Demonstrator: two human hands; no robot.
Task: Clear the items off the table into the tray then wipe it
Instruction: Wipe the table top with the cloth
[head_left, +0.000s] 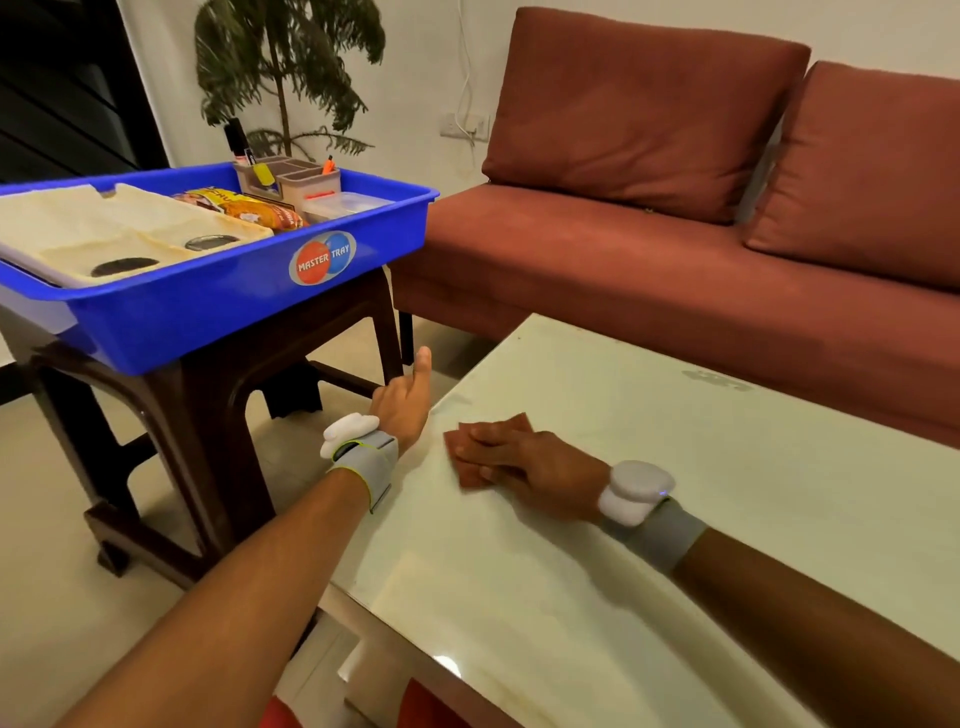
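Note:
A pale glass-topped table (649, 467) fills the lower right. My right hand (524, 462) lies flat on a folded brown cloth (470, 465) near the table's left edge, fingers spread over it. My left hand (402, 402) rests at the table's left corner, with one finger pointing up and nothing in it. A blue tray (218, 296) sits on a dark stool to the left. It holds cream placemats (119, 228), a snack packet (254, 208), a pen organiser (288, 179) and a clear box (348, 202).
The dark brown plastic stool (218, 395) stands close to the table's left side. A rust-red sofa (675, 244) runs behind the table. A potted plant (285, 67) is against the back wall. Something red (431, 704) shows under the table.

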